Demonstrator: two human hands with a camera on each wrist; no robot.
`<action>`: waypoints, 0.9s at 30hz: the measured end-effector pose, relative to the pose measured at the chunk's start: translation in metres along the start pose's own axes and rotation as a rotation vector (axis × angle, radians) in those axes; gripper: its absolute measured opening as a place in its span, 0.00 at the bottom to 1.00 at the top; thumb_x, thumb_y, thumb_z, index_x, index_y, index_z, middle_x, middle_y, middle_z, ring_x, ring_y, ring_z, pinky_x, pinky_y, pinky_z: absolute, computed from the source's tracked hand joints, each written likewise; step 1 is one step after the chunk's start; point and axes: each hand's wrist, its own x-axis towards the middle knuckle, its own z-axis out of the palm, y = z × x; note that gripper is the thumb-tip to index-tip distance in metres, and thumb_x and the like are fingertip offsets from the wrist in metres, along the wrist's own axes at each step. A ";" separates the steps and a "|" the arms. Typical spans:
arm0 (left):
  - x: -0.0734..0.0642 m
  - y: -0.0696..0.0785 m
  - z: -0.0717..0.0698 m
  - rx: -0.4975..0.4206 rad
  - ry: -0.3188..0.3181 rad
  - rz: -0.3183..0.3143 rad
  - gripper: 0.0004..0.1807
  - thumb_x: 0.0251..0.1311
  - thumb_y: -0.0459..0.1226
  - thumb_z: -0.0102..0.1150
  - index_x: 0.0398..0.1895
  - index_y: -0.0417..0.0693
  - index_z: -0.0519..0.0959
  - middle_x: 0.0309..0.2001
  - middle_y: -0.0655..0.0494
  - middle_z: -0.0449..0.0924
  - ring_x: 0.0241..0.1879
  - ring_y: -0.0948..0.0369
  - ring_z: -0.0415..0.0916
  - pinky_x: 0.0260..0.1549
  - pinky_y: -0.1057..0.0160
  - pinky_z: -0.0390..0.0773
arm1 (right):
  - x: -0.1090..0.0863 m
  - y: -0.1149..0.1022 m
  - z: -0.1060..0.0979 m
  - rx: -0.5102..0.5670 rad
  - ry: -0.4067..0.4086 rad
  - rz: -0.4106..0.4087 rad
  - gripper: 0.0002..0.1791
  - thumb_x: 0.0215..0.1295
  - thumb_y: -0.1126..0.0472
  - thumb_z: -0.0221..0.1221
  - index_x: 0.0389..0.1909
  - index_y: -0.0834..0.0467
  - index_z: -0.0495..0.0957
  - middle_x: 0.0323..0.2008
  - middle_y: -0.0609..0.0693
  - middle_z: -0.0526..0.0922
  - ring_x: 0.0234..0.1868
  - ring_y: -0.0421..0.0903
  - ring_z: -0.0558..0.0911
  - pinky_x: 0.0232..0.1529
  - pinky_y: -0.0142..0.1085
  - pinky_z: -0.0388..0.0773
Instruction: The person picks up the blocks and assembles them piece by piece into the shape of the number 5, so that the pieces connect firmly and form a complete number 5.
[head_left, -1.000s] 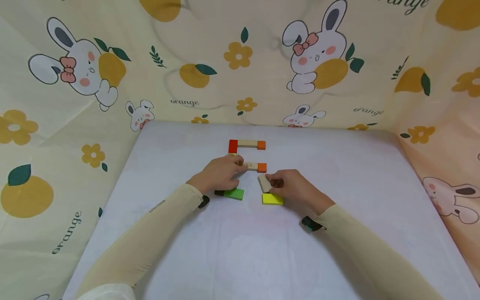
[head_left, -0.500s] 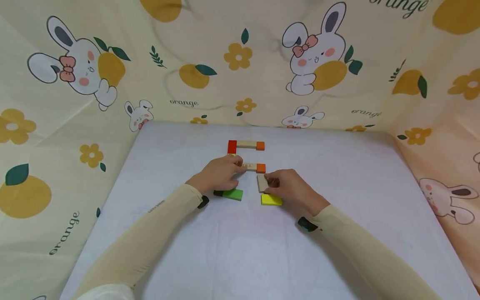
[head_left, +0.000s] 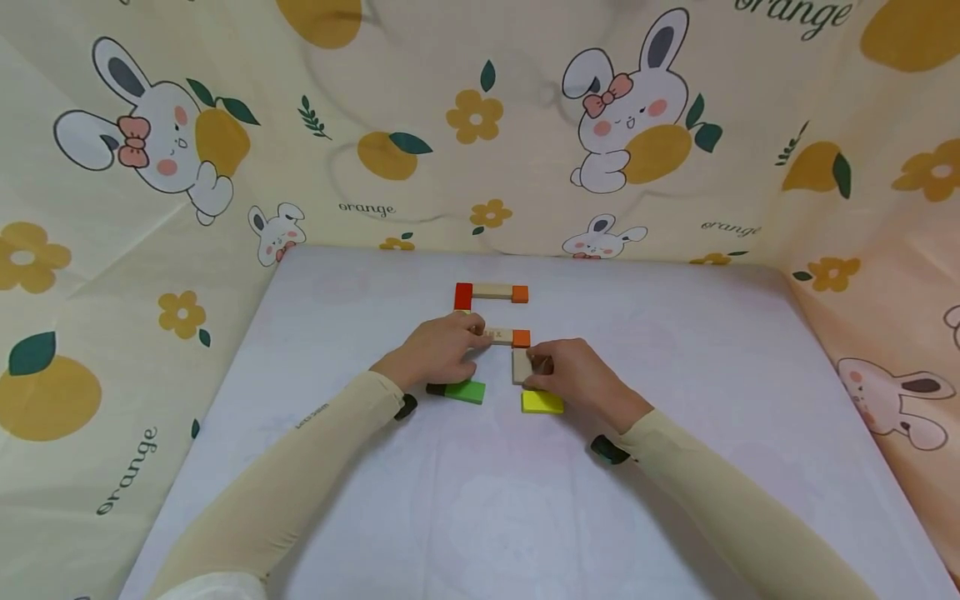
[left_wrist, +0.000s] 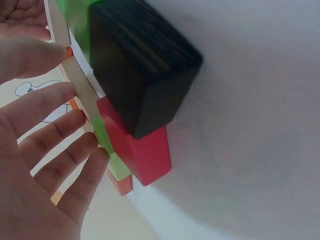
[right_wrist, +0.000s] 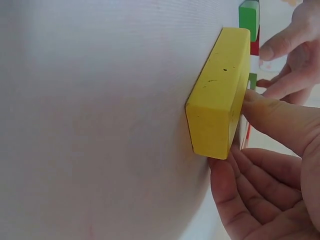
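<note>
In the head view my right hand pinches a plain wooden block, upright in line below an orange block. Close under that hand lies a yellow block, large in the right wrist view with the thumb just past its edge. My left hand rests at the row of blocks, fingers fairly straight, fingertips on a printed wooden block and its neighbours. Below its thumb sits a green block beside a black block. The left wrist view shows a red block and light green blocks by the fingertips.
Farther back, another red block, a wooden block and a second orange block form a row. All lie on a white tabletop. A printed cloth with rabbits and oranges walls the back and sides.
The wooden block in my right hand has turned from slanted to straight and shifted slightly left, its end close to the orange block. My left hand stays in place.
</note>
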 end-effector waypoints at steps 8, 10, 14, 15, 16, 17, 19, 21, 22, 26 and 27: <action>0.002 -0.001 0.002 -0.007 0.005 0.004 0.29 0.70 0.44 0.62 0.75 0.57 0.80 0.67 0.55 0.75 0.62 0.57 0.70 0.55 0.58 0.81 | 0.000 -0.001 0.000 0.014 0.021 0.006 0.25 0.65 0.55 0.78 0.60 0.61 0.87 0.35 0.45 0.85 0.36 0.47 0.81 0.36 0.38 0.82; 0.002 -0.001 0.002 -0.007 0.011 0.006 0.29 0.70 0.44 0.62 0.75 0.57 0.80 0.66 0.56 0.75 0.62 0.58 0.70 0.55 0.58 0.81 | -0.001 -0.002 0.000 0.013 0.022 0.009 0.25 0.65 0.55 0.78 0.60 0.61 0.87 0.35 0.45 0.85 0.36 0.47 0.80 0.36 0.38 0.82; 0.002 -0.001 0.002 -0.005 0.022 0.008 0.29 0.70 0.44 0.62 0.75 0.57 0.80 0.66 0.56 0.75 0.62 0.58 0.70 0.55 0.59 0.81 | -0.001 -0.003 -0.001 0.012 0.029 0.011 0.25 0.65 0.55 0.78 0.60 0.61 0.87 0.35 0.45 0.85 0.36 0.47 0.80 0.37 0.38 0.82; 0.002 -0.001 0.002 -0.005 0.022 0.009 0.29 0.70 0.44 0.62 0.75 0.57 0.80 0.66 0.56 0.75 0.62 0.58 0.70 0.55 0.58 0.81 | -0.001 -0.003 -0.001 0.013 0.029 0.011 0.25 0.66 0.55 0.78 0.60 0.61 0.87 0.35 0.46 0.85 0.36 0.48 0.80 0.37 0.39 0.82; 0.002 -0.001 0.002 -0.006 0.021 0.009 0.29 0.70 0.43 0.63 0.75 0.57 0.80 0.66 0.56 0.75 0.62 0.58 0.70 0.55 0.58 0.81 | -0.001 -0.003 -0.001 0.014 0.030 0.011 0.25 0.65 0.55 0.78 0.59 0.60 0.87 0.35 0.45 0.85 0.36 0.47 0.80 0.37 0.39 0.82; 0.002 -0.001 0.002 -0.006 0.019 0.009 0.29 0.70 0.43 0.63 0.75 0.57 0.80 0.66 0.56 0.75 0.62 0.58 0.70 0.55 0.58 0.81 | -0.001 -0.003 -0.001 0.015 0.029 0.010 0.24 0.65 0.55 0.78 0.59 0.61 0.87 0.34 0.45 0.85 0.36 0.47 0.80 0.37 0.38 0.82; 0.002 -0.001 0.001 -0.007 0.013 0.008 0.29 0.70 0.43 0.63 0.75 0.57 0.80 0.66 0.56 0.75 0.61 0.58 0.70 0.54 0.59 0.81 | 0.000 -0.002 -0.001 0.015 0.026 0.008 0.24 0.66 0.55 0.78 0.59 0.61 0.87 0.34 0.45 0.85 0.36 0.47 0.80 0.37 0.38 0.82; 0.002 -0.001 0.001 -0.004 0.008 0.006 0.30 0.70 0.44 0.62 0.76 0.57 0.79 0.66 0.56 0.75 0.61 0.58 0.70 0.54 0.59 0.81 | 0.000 -0.002 0.000 0.015 0.026 0.003 0.24 0.66 0.55 0.77 0.59 0.60 0.87 0.34 0.45 0.85 0.35 0.47 0.80 0.37 0.38 0.82; 0.001 -0.001 0.001 -0.004 0.007 0.003 0.30 0.71 0.44 0.62 0.76 0.57 0.79 0.67 0.56 0.75 0.61 0.58 0.70 0.54 0.59 0.81 | 0.000 -0.002 0.000 0.016 0.026 0.001 0.24 0.66 0.55 0.77 0.59 0.61 0.87 0.34 0.45 0.84 0.35 0.47 0.80 0.36 0.38 0.82; 0.000 0.000 0.000 -0.002 0.007 0.002 0.30 0.71 0.44 0.62 0.76 0.57 0.79 0.67 0.55 0.75 0.61 0.57 0.71 0.54 0.58 0.81 | -0.001 -0.002 0.000 0.017 0.033 -0.005 0.23 0.66 0.56 0.77 0.59 0.61 0.87 0.34 0.45 0.85 0.35 0.47 0.81 0.36 0.38 0.82; 0.000 0.000 0.000 0.000 0.009 0.003 0.29 0.71 0.44 0.62 0.76 0.57 0.79 0.67 0.55 0.75 0.62 0.57 0.71 0.54 0.58 0.81 | 0.000 -0.002 0.001 0.015 0.036 -0.005 0.23 0.66 0.56 0.77 0.59 0.61 0.87 0.34 0.45 0.85 0.36 0.47 0.81 0.37 0.38 0.82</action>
